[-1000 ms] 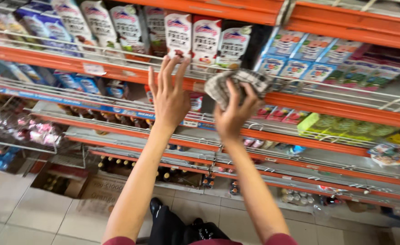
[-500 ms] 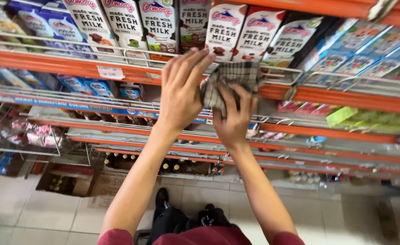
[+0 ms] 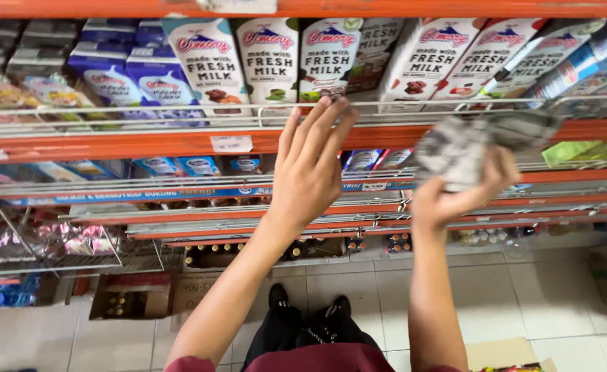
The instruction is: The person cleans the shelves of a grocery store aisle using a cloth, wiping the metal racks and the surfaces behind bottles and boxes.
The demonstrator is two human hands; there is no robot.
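Head view: left hand (image 3: 308, 172) open-fingered by boxy milk cartons (image 3: 272, 58), right hand (image 3: 455, 196) gripping crumpled cloth (image 3: 469, 145).

Seven tall white milk cartons (image 3: 269, 58) stand on the top shelf (image 3: 145, 141). Two blue cartons (image 3: 128, 79) beside them. One grey cloth (image 3: 469, 148); two hands raised.

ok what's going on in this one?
A person stands at an orange metal store shelf, both arms raised. The left hand is open, fingers spread, reaching toward the row of white milk cartons behind the wire rail; whether it touches them is unclear. The right hand has its grip closed on a crumpled grey-and-white checked cloth, blurred, held in front of the shelf edge to the right. Smaller blue cartons sit to the left.
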